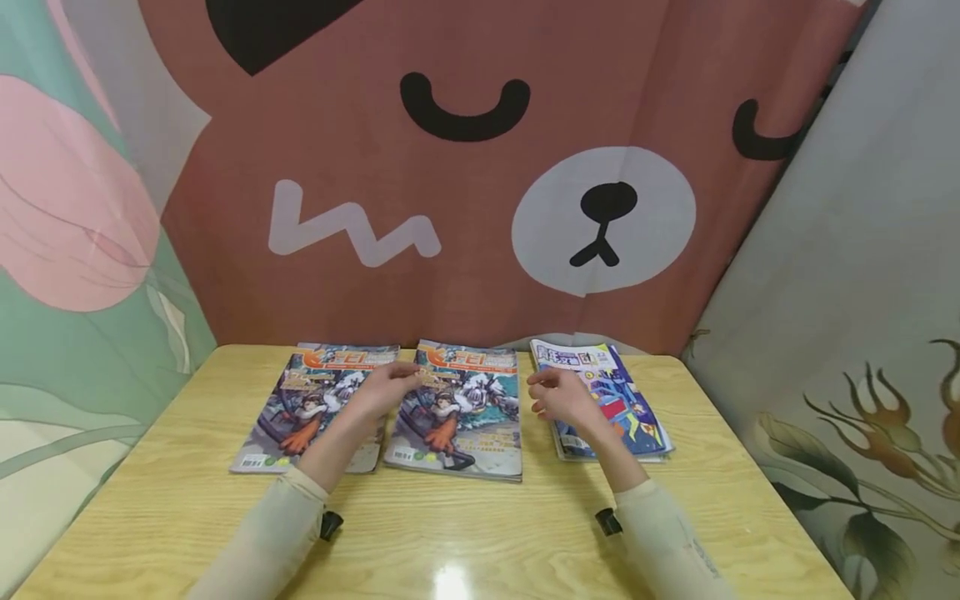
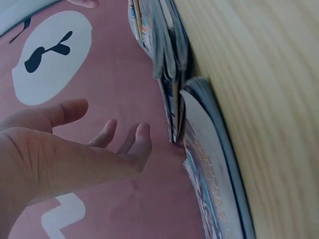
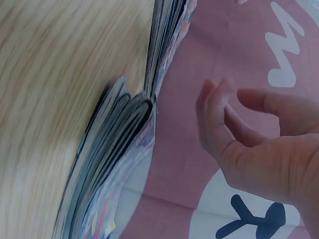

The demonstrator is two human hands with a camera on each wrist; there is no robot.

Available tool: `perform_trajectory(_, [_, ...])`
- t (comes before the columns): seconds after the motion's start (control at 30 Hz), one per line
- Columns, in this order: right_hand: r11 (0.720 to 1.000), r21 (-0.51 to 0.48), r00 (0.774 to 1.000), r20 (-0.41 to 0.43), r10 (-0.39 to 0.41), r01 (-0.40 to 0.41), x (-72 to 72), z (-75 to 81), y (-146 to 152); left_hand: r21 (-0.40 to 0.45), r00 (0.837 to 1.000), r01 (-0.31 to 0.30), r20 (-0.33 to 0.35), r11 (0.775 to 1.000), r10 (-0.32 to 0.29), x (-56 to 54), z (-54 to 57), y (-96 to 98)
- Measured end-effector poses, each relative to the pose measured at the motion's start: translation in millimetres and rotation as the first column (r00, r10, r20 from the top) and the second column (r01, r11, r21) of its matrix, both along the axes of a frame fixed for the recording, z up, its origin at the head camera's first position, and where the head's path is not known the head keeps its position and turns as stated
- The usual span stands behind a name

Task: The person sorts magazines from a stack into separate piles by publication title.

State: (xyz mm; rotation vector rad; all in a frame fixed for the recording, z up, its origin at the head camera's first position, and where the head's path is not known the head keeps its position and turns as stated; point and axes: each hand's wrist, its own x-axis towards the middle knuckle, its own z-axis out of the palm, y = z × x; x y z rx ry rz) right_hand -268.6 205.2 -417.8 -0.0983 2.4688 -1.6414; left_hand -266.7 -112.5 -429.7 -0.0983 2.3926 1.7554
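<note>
Three piles of magazines lie in a row across the table. The left magazine (image 1: 300,425) and the middle magazine (image 1: 468,417) show the same orange-titled cover. At the right lies a stack of blue-covered magazines (image 1: 637,417) with a purple title. My left hand (image 1: 386,390) hovers over the gap between the left and middle magazines, fingers loosely bent and holding nothing. Above the left edge of the blue stack is my right hand (image 1: 558,396), its fingers relaxed and bare of any object. In the wrist views both hands stand apart from the magazines' edges.
The wooden table (image 1: 420,533) reaches back to a curtain (image 1: 360,300) printed with a brown bear. A grey curtain (image 1: 810,275) with plant prints hangs at the right. Black wrist devices sit under both sleeves.
</note>
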Motion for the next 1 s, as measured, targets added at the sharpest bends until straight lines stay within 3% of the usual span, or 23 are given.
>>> perform_trajectory(0.13, [1.0, -0.001, 0.999, 0.046, 0.019, -0.019, -0.1, -2.8, -3, 0.021, 0.999, -0.002, 0.033, 1.0, 0.002, -1.0, 0.8, -3.4])
perform_trajectory(0.3, [0.998, -0.021, 0.99, 0.126, 0.061, -0.059, 0.5, -13.6, -4, 0.026, 0.997, 0.027, 0.072, 0.999, -0.029, -4.7, -6.7, -9.2])
perform_trajectory(0.5, [0.996, -0.054, 0.973, 0.215, 0.082, -0.072, 1.9, -23.7, -7, -0.077, 0.994, 0.083, 0.081, 0.994, -0.077, -6.7, -15.7, -10.3])
perform_trajectory(0.63, [0.994, -0.076, 0.96, 0.263, 0.096, -0.079, 3.9, -26.5, -10, -0.098, 0.989, 0.12, 0.102, 0.988, -0.11, -2.8, -14.6, -12.4])
perform_trajectory(0.77, [0.993, -0.034, 0.957, 0.266, 0.116, -0.111, 6.1, -27.2, -11, -0.066, 0.987, 0.113, 0.125, 0.991, -0.104, -1.2, -13.6, -14.4])
perform_trajectory(1.0, [0.993, -0.017, 0.963, 0.24, 0.119, -0.118, 6.9, -28.8, -11, 0.092, 0.984, 0.053, 0.165, 0.994, -0.068, -7.9, -18.6, -21.0])
